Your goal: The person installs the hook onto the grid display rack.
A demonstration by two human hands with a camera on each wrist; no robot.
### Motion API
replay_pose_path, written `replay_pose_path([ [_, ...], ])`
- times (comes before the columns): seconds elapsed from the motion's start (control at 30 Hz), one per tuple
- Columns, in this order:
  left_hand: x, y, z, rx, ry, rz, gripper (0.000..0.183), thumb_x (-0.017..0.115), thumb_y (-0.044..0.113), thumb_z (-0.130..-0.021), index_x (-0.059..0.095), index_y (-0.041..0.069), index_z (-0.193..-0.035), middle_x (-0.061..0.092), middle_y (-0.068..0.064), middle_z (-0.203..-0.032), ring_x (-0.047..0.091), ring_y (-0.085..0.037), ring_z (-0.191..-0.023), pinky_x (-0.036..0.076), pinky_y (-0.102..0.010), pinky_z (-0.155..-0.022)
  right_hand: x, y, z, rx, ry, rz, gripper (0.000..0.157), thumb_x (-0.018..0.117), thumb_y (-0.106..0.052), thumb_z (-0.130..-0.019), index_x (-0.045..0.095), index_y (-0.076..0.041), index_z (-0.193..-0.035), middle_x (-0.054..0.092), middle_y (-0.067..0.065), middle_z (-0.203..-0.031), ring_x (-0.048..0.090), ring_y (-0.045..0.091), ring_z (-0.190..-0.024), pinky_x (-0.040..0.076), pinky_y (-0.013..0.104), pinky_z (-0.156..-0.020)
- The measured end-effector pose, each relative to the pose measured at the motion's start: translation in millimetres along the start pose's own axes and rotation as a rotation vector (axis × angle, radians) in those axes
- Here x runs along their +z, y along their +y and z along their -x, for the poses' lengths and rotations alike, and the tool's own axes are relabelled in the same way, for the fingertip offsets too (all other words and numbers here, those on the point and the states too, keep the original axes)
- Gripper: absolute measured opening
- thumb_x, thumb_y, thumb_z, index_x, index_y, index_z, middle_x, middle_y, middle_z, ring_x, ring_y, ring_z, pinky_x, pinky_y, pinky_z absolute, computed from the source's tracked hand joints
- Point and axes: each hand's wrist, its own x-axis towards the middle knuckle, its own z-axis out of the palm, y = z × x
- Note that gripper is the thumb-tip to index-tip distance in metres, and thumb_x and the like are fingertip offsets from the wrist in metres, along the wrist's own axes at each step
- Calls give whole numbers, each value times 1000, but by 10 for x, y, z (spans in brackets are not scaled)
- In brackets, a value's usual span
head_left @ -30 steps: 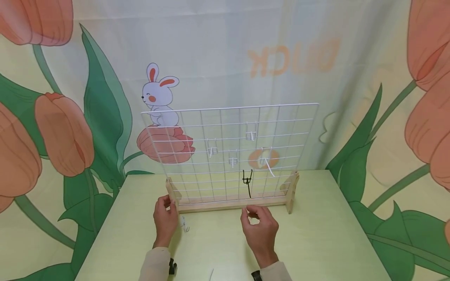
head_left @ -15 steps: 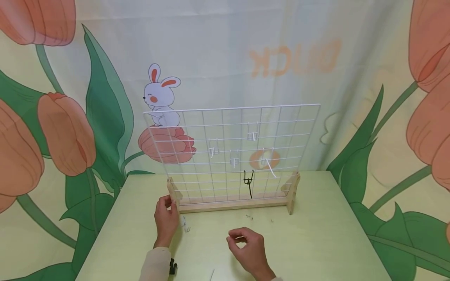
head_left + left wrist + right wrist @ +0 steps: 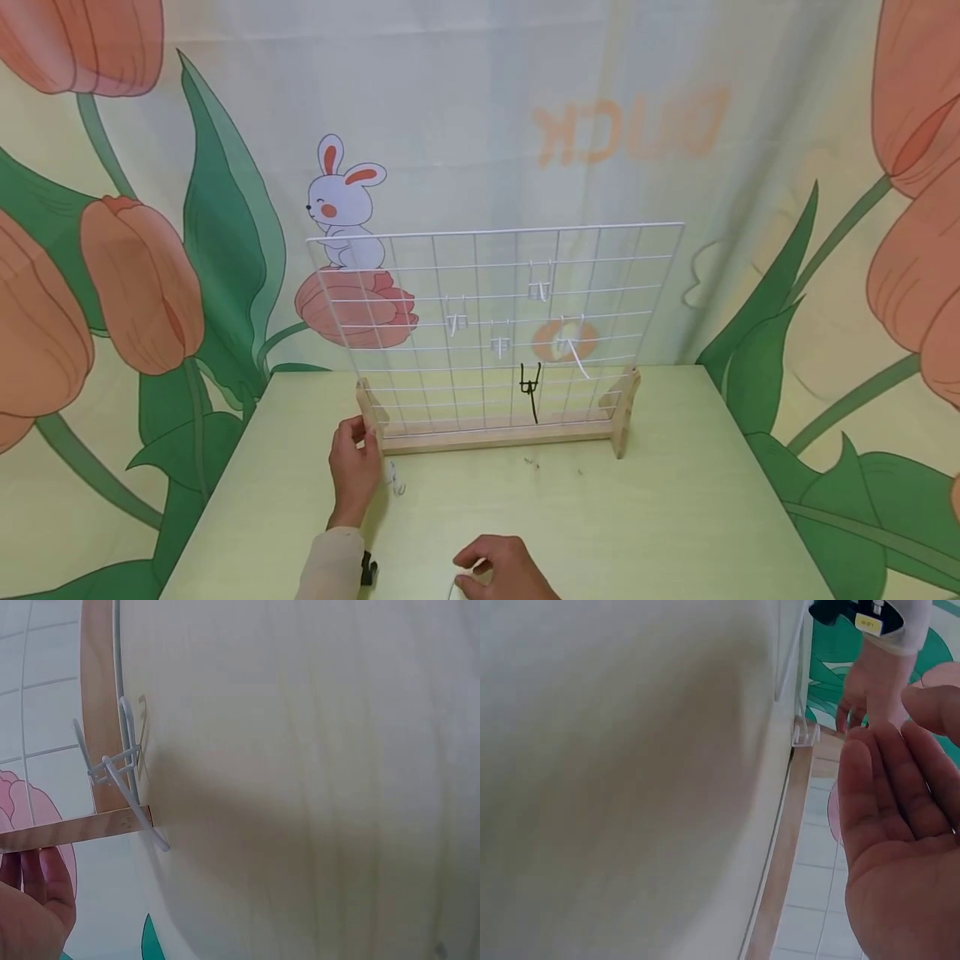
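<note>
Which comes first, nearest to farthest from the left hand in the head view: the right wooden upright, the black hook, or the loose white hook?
1. Loose white hook: just right of the left hand.
2. Black hook: low on the grid, right of its middle.
3. Right wooden upright: at the grid's right end.

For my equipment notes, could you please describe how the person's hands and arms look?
The left hand and the right hand wear no gloves. The left sleeve is light beige, with a black device at the wrist. This device bears a small pale yellow label, its marking too small to read. No right sleeve is in view.
</note>
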Motion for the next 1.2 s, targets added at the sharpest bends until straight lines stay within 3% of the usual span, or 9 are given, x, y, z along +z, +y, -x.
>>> replay_pose_path([
  [0.17,1,-2,4,14,6,-5,26,58,12,-108,56,2,-132,63,-18,-124,67,-35,-118,61,-51,-94,61,85,-44,-32,-137,58,15,73,-15,-100,79,-8,-112,79,-1,-107,69,-3,-93,57,20,-80],
  [0.4,4,-12,4,19,12,-12,26,57,12,-108,56,2,-133,63,-18,-124,67,-36,-119,61,-53,-93,121,287,-196,-303,-333,148,21,73,-21,-100,78,-7,-116,80,8,-110,71,-1,-103,55,14,-90],
  [0.5,9,-20,4,27,16,-17,26,58,12,-108,56,2,-132,63,-18,-124,66,-36,-118,61,-53,-92,144,287,-235,-306,-381,164,19,73,-21,-100,80,-8,-112,81,7,-107,69,-6,-102,53,11,-92],
  [0.7,7,-29,0,32,16,-23,26,58,12,-108,57,2,-132,64,-18,-123,67,-35,-118,61,-53,-92,139,224,-279,-217,-451,221,19,73,-21,-100,81,-8,-110,81,4,-109,65,-10,-102,50,9,-92],
  [0.93,5,-23,8,34,7,-20,26,58,13,-108,56,2,-132,63,-18,-123,66,-35,-118,61,-53,-93,135,174,-278,-191,-451,274,18,74,-24,-99,82,-11,-108,81,-2,-106,64,-12,-98,50,8,-88],
  [1.07,1,-13,15,41,15,-12,26,59,12,-108,56,2,-132,64,-18,-122,67,-35,-117,61,-53,-92,152,319,-317,-178,-461,266,18,74,-27,-99,82,-14,-109,80,-7,-107,64,-11,-99,52,11,-88],
  [1.2,-1,-9,18,37,17,-9,26,58,11,-108,56,2,-132,64,-18,-122,67,-35,-117,61,-53,-92,209,673,-407,-201,-470,275,17,76,-32,-98,83,-20,-109,78,-17,-105,62,-11,-100,53,13,-88],
])
